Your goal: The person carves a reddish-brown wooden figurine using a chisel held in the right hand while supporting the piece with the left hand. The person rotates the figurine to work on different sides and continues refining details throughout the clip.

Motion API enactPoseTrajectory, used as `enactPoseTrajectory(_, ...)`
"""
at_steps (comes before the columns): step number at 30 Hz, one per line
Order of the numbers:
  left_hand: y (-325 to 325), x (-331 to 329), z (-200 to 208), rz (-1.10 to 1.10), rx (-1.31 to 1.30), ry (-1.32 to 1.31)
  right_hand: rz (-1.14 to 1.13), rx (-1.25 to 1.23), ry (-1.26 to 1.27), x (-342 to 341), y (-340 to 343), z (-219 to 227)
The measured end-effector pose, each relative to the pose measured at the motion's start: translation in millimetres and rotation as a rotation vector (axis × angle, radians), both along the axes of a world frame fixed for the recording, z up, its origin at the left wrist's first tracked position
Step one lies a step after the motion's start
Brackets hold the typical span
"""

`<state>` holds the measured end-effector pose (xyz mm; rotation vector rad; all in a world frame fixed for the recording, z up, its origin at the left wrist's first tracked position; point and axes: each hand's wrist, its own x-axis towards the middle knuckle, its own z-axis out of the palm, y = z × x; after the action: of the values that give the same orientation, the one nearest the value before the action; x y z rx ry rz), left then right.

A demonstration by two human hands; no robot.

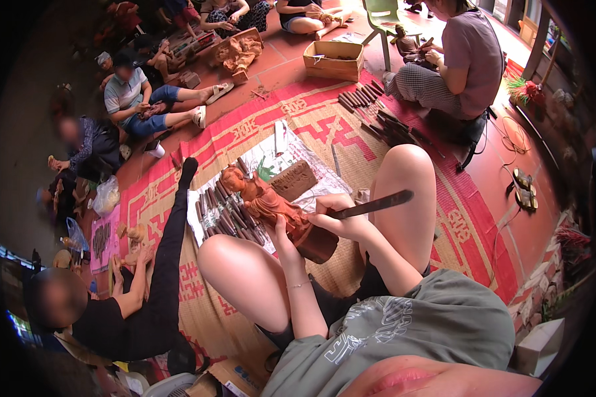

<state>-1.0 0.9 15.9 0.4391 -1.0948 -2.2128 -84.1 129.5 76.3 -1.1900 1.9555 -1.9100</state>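
Holding reddish-brown carved wooden figurine [270,204] in left hand [285,239], frame centre. Gripping long slim dark tool [379,204] in right hand [341,220].

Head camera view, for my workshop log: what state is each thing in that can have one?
Left hand, gripping the carved figure
Right hand, gripping the dark tool
Carved figure, tilted
Dark tool, held
Handled tools, lying on the white sheet
Brown block, lying
Wooden box, open-topped
Green chair, upright
Mat, spread out
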Motion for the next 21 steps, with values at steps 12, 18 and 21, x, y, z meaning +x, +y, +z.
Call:
enactPoseTrajectory(12, 0, -7, -13, 0.053, -0.039, -0.02, -0.01, 0.078, 0.122, -3, -5, -1)
enactPoseTrajectory(18, 5, -2, 8, 0.009, 0.023, -0.027, 0.024, 0.072, -0.065, 1, 2, 6)
enactPoseTrajectory(21, 3, -2, 6, 0.022, 0.0, 0.012, -0.006, 0.065, 0.112, 1, -4, 3)
